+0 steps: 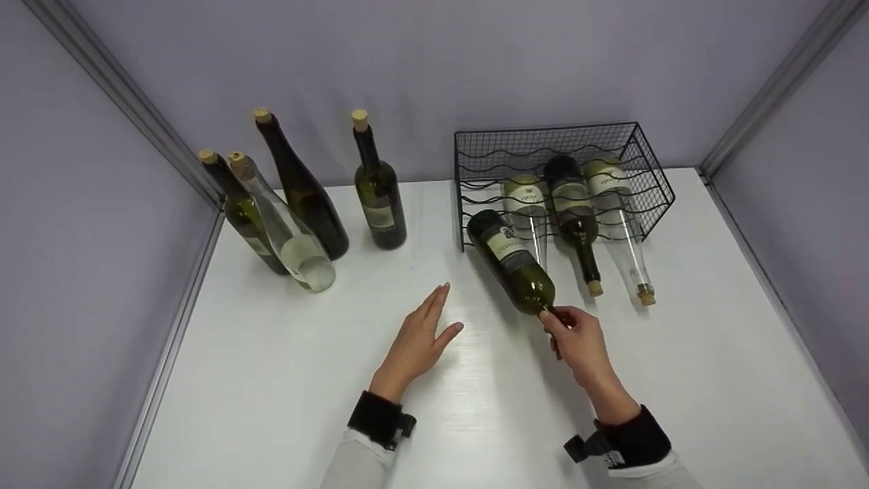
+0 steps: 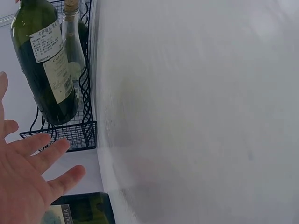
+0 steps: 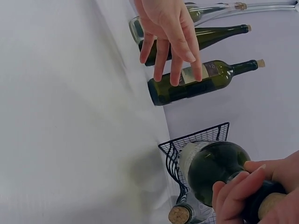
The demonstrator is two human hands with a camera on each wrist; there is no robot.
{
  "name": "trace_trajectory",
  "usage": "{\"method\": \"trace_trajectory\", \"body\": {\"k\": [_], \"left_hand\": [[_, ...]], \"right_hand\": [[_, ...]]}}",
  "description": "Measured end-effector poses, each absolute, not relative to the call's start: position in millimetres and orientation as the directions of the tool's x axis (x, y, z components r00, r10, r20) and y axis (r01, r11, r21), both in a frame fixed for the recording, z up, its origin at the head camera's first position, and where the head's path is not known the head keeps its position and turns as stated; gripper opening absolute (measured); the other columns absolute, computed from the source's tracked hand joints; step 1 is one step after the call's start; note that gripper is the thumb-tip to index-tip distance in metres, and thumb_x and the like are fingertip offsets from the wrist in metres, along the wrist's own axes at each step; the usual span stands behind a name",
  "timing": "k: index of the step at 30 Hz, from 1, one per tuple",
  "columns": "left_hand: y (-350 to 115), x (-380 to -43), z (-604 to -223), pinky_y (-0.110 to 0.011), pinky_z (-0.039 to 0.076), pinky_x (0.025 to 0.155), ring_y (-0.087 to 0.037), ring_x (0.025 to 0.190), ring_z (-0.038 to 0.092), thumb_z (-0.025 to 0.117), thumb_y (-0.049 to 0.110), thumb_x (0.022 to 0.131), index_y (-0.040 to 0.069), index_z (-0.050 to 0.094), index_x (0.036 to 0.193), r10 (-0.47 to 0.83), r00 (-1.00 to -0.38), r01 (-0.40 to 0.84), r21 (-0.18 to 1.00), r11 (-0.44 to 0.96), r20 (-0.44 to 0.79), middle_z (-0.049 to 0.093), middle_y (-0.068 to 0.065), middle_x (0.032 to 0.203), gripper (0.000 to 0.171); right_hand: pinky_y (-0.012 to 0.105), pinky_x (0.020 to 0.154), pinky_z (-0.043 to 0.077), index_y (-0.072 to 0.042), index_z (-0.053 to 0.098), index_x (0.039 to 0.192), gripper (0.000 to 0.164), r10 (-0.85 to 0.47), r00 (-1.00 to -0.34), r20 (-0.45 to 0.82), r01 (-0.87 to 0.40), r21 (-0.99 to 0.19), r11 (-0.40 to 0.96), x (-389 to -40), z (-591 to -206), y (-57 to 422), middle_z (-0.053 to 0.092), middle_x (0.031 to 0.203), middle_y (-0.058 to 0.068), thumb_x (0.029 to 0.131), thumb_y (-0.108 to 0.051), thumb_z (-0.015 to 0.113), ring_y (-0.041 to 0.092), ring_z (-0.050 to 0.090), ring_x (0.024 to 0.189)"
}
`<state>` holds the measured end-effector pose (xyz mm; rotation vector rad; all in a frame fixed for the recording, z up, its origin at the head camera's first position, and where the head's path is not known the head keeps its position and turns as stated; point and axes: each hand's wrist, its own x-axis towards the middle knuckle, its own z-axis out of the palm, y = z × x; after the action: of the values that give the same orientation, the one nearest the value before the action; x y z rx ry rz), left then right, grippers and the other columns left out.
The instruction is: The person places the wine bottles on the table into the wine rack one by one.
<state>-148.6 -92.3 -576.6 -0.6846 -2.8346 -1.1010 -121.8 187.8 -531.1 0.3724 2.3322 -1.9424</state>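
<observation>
My right hand [image 1: 577,339] grips a dark green wine bottle [image 1: 512,265] by its neck. The bottle is tilted, its base toward the left front of a black wire rack [image 1: 546,128]; whether it touches the wires I cannot tell. In the right wrist view its cork end points back past my fingers [image 3: 238,193]. My left hand [image 1: 411,343] hovers left of that bottle, fingers extended and thumb apart, holding nothing. Inside the rack lie a clear bottle [image 1: 526,195], a dark bottle [image 1: 576,214] and another clear bottle [image 1: 619,204], necks toward me.
Left of the rack stands a corked green bottle [image 1: 381,214]. Farther left, a tall brown bottle [image 1: 309,200], a clear bottle [image 1: 302,251] and a green bottle [image 1: 248,221] stand close together. Walls [image 1: 407,61] bound the white table [image 1: 271,380] at the back and sides.
</observation>
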Motion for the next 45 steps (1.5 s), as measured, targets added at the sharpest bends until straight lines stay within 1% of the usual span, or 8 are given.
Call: {"method": "trace_trajectory", "body": {"k": [6,15,21,24,32,37,42,45], "left_hand": [[-90,-151,-577,-0.050,0.031,0.110,-0.031,0.141,0.032,0.042,0.052,0.102,0.010,0.021,0.157,0.385,-0.903,0.412,0.643,0.645,0.193,0.028,-0.015,0.157,0.072],[-82,-160,-577,-0.049,0.031,0.110,-0.031,0.141,0.031,0.038,0.054,0.103,0.010,0.023,0.157,0.368,-0.915,0.382,0.657,0.650,0.167,0.030,-0.016,0.157,0.072],[-79,-168,-575,-0.050,0.030,0.110,-0.032,0.141,0.031,0.036,0.055,0.103,0.013,0.021,0.158,0.356,-0.925,0.345,0.679,0.648,0.130,0.028,-0.014,0.157,0.071],[-77,-172,-574,-0.050,0.030,0.110,-0.032,0.141,0.031,0.035,0.055,0.103,0.014,0.021,0.158,0.348,-0.930,0.328,0.698,0.636,0.120,0.028,-0.014,0.158,0.070],[-72,-179,-573,-0.045,0.031,0.111,-0.031,0.140,0.034,0.035,0.056,0.103,0.014,0.022,0.158,0.327,-0.938,0.304,0.718,0.626,0.112,0.030,-0.013,0.157,0.070],[-70,-181,-574,-0.045,0.032,0.111,-0.031,0.139,0.035,0.037,0.054,0.103,0.014,0.022,0.157,0.327,-0.938,0.306,0.719,0.625,0.115,0.030,-0.012,0.157,0.069],[-69,-182,-576,-0.045,0.032,0.110,-0.031,0.139,0.036,0.036,0.055,0.103,0.013,0.023,0.157,0.326,-0.938,0.307,0.713,0.630,0.116,0.031,-0.013,0.156,0.070],[-70,-183,-577,-0.046,0.032,0.110,-0.032,0.139,0.036,0.036,0.055,0.103,0.014,0.023,0.157,0.323,-0.940,0.300,0.714,0.632,0.109,0.031,-0.014,0.156,0.070]], "right_hand": [[0.023,0.043,0.042,0.008,0.059,0.111,0.026,0.161,-0.969,-0.189,0.210,-0.970,0.125,-131,-539,175,0.061,0.085,0.017,0.097,-0.013,0.063,0.012,0.050,0.053],[0.023,0.041,0.042,0.007,0.058,0.108,0.022,0.190,-0.967,-0.167,0.185,-0.979,0.081,-146,-548,154,0.059,0.083,0.017,0.098,-0.013,0.062,0.012,0.049,0.052],[0.023,0.042,0.043,0.008,0.060,0.111,0.025,0.207,-0.966,-0.152,0.174,-0.980,0.095,-156,-555,142,0.060,0.085,0.021,0.098,-0.014,0.062,0.014,0.051,0.052],[0.024,0.042,0.043,0.006,0.061,0.108,0.024,0.211,-0.966,-0.147,0.173,-0.978,0.114,-160,-557,137,0.060,0.085,0.021,0.098,-0.016,0.061,0.015,0.051,0.053],[0.024,0.041,0.043,0.007,0.061,0.111,0.025,0.249,-0.963,-0.100,0.133,-0.984,0.117,-171,-563,123,0.059,0.089,0.028,0.099,-0.015,0.060,0.016,0.051,0.051],[0.024,0.042,0.043,0.008,0.061,0.112,0.027,0.278,-0.959,-0.060,0.105,-0.983,0.150,-180,-566,115,0.060,0.088,0.024,0.099,-0.016,0.059,0.015,0.052,0.053],[0.024,0.045,0.044,0.008,0.060,0.114,0.029,0.297,-0.954,-0.037,0.101,-0.974,0.201,-187,-568,110,0.059,0.084,0.016,0.100,-0.018,0.059,0.014,0.053,0.056],[0.024,0.047,0.045,0.009,0.060,0.116,0.031,0.311,-0.950,-0.019,0.092,-0.971,0.220,-191,-568,107,0.060,0.083,0.016,0.099,-0.018,0.060,0.014,0.053,0.057]]}}
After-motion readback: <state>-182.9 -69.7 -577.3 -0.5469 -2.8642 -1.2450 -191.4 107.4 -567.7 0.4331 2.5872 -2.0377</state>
